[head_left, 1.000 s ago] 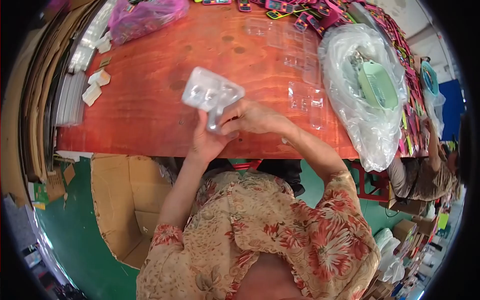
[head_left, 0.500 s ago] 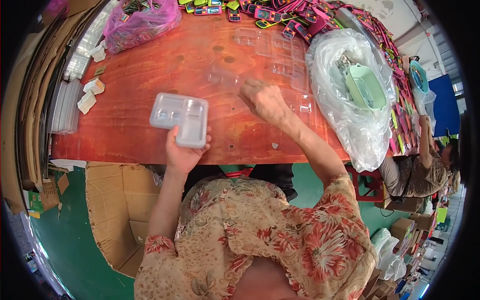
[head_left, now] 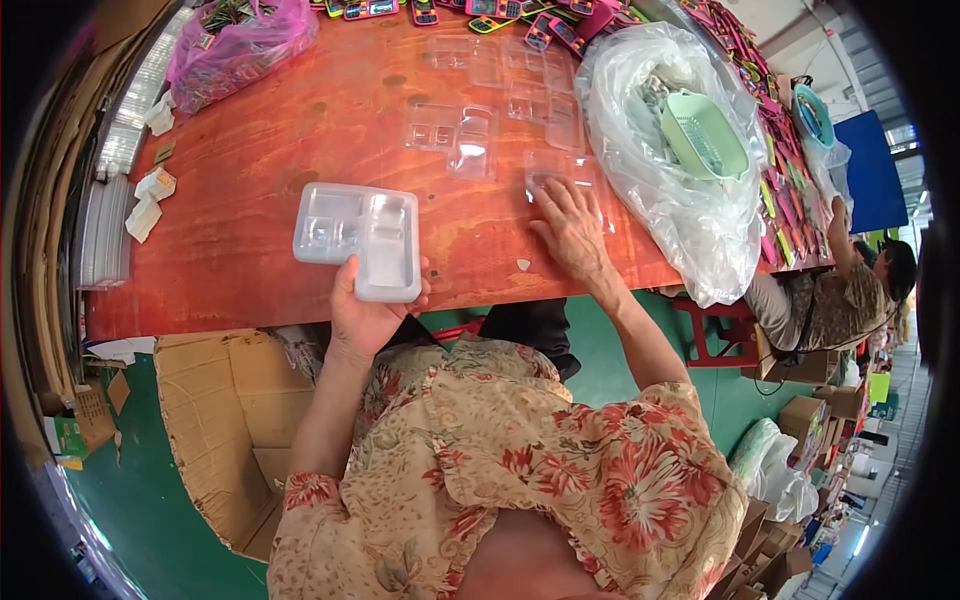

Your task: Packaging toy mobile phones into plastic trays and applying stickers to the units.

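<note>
My left hand [head_left: 368, 312] grips a stack of clear plastic blister trays [head_left: 388, 245] from its near end, thumb on the near side and fingers wrapped round the far side. The stack is L-shaped with several compartments and hangs just over the table's near part. My right hand [head_left: 572, 228] is at the right, its fingers stretched out over a single clear tray [head_left: 545, 162] lying on the table. The fingertips cover part of that tray; whether they press on it I cannot tell. Another clear tray [head_left: 470, 145] lies to the left of it, and more trays [head_left: 525, 68] lie farther back.
The red wooden table [head_left: 250, 150] carries a pink bag [head_left: 235, 50] at far left and stacked trays [head_left: 103, 235] at the left edge. On the right, a clear plastic bag [head_left: 630, 130] holds a green basket [head_left: 705, 135]. Toy phones [head_left: 493, 8] are heaped behind. A co-worker [head_left: 840, 290] sits at right.
My right hand has moved right and slightly nearer, from a blurred tray to the tray at right, and its fingers have spread. The tray it left lies still. My left hand still holds the stack.
</note>
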The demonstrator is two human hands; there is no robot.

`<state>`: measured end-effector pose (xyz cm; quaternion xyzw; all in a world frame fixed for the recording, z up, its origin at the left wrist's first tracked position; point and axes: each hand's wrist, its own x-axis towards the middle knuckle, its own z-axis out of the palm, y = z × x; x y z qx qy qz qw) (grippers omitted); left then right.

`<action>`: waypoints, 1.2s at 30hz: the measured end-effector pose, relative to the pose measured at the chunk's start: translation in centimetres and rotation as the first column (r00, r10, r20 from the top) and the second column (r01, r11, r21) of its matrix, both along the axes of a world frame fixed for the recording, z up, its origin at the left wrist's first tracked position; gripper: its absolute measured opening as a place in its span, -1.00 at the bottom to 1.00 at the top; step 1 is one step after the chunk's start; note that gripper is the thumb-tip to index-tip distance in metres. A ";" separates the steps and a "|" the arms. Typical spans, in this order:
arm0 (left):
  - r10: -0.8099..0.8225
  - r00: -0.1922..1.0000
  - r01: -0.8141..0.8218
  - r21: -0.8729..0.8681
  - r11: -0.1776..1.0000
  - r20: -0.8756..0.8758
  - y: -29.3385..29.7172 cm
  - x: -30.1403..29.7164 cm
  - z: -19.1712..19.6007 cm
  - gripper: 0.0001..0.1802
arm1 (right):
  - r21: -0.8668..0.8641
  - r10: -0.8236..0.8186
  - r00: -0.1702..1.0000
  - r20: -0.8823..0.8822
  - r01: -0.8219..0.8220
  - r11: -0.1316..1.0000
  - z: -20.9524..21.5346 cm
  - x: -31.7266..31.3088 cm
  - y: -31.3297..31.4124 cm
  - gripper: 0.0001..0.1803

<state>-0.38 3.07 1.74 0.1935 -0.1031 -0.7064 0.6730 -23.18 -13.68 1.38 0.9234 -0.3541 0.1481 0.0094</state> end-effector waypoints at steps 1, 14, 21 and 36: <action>-0.028 1.000 0.028 -0.002 1.000 -0.004 0.0 -0.2 0.0 -0.30 | -0.009 -0.006 1.000 0.003 0.006 1.000 -0.1 -0.5 -0.2 -0.53; 0.011 1.000 -0.011 0.033 0.999 0.002 -0.2 -0.8 0.8 -0.33 | -0.036 0.133 0.989 0.069 -0.130 0.991 -0.3 10.0 -1.3 -0.53; 0.033 0.999 -0.033 0.004 0.999 0.004 0.3 -0.1 0.3 -0.34 | -0.015 0.150 0.986 0.070 -0.149 0.989 -1.8 10.6 -6.6 -0.54; 0.090 0.994 -0.094 0.077 0.993 0.058 -2.1 -0.7 -1.4 -0.44 | 0.387 0.416 0.824 0.384 -0.553 0.738 5.2 10.2 4.9 -0.78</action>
